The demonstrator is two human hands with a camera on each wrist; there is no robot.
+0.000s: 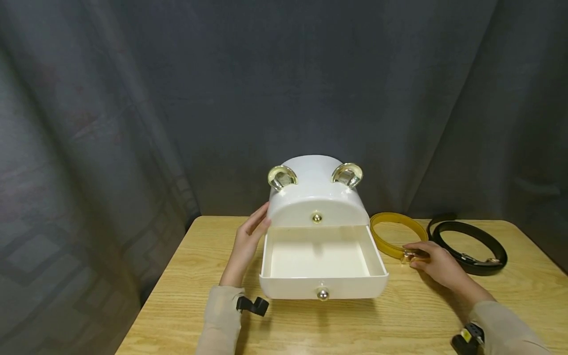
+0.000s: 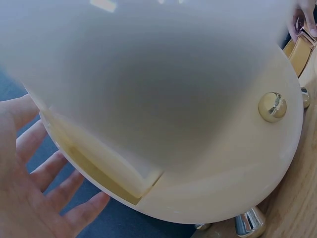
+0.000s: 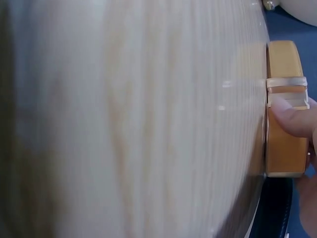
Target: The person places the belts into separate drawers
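Work surface was a light wood-grain table (image 1: 186, 296), rectangular, set against a dark grey draped curtain (image 1: 133, 98) that filled the whole backdrop. At table centre stood a glossy white plastic drawer cabinet with domed top (image 1: 317, 195), two gold-rimmed ear-shaped fittings on the top and a small gold knob on the upper front. Its lower white drawer (image 1: 321, 261) was pulled out toward the person, interior showing, w/ a gold ball knob (image 1: 322, 294) on the front panel facing the camera. Left hand (image 1: 248, 239) lay flat against the cabinet's left side at the upper drawer level, fingers straight & spread, gripping nothing; left wrist view confirmed the extended fingers (image 2: 49, 168) beside the white shell. Right of the cabinet, just beside the drawer, lay a mustard-yellow leather belt coiled in a loop (image 1: 395, 234), standing on edge, long axis of the loop running front-to-back approx., buckle end toward the person. Right hand (image 1: 437, 264) pinched that belt at the gold buckle (image 1: 412, 255); right wrist view showed a fingertip (image 3: 292, 116) pressed on the strap near the buckle. Further right, a black leather belt w/ metal buckle (image 1: 470, 246) lay coiled, near the yellow one.
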